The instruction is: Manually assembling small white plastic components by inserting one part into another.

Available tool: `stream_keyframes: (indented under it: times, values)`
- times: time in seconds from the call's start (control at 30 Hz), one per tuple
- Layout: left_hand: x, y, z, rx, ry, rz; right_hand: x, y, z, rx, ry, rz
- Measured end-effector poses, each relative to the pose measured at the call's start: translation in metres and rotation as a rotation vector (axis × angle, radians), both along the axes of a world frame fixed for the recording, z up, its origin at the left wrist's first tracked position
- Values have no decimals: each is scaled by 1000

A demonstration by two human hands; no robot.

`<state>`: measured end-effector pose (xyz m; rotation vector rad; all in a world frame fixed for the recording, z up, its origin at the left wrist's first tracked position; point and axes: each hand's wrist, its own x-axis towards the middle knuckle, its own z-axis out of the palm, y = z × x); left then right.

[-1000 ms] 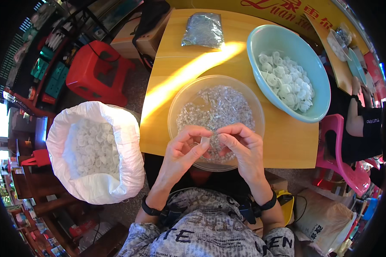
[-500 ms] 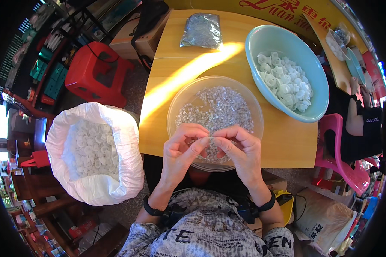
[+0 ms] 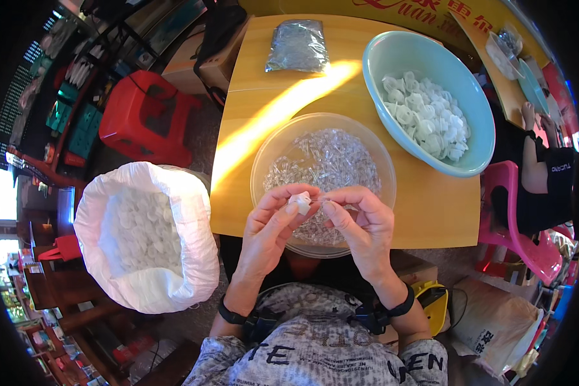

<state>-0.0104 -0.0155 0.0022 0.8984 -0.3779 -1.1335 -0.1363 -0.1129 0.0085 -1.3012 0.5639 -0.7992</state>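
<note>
Between the thumb and fingers of my left hand [image 3: 268, 219] is a small white plastic piece [image 3: 300, 203]. My right hand [image 3: 361, 222] pinches a small clear plastic piece [image 3: 323, 199] close beside it; whether the two touch is too small to tell. Both hands are over the near part of a round translucent tub [image 3: 258, 161], which holds many small clear plastic pieces [image 3: 341, 154]. At the right of the table stands a light blue basin [image 3: 381, 96] with a heap of white plastic pieces [image 3: 428, 119].
A white sack [image 3: 196, 219] filled with whitish pieces stands left of the wooden table [image 3: 431, 219]. A silvery bag [image 3: 297, 46] lies at the table's far side. Beyond are a red stool [image 3: 141, 116] and a pink chair [image 3: 511, 219]. At far right, another person's arm [image 3: 533, 157] shows.
My fingertips have drawn slightly apart. The white piece now shows in my left hand, while my right hand pinches a clear piece. The view has shifted a little.
</note>
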Motion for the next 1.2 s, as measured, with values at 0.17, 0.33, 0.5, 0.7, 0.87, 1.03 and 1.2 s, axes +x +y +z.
stream_keyframes:
  times: [0.17, 0.33, 0.5, 0.7, 0.87, 1.03, 1.2]
  values:
    - [-4, -4, -3, -24, -5, 30, 3, 3, -3, 7, -34, 31]
    - [-6, -4, -3, 16, -51, 79, 6, 6, -3, 32, -77, 38]
    - [-3, -1, 0, 22, -55, 20, 4, 5, -5, 26, -71, 29]
    - [-1, 2, 0, -13, 12, -25, 3, 7, -3, -1, -60, 41]
    - [-3, 3, 2, -3, -12, -1, 3, 8, 1, -115, -53, 57]
    - [-1, 6, 1, 47, -54, -18, 3, 9, 3, -91, -42, 52]
    - [0, 8, 3, 55, -42, -33, 4, 9, 2, -144, -41, 44]
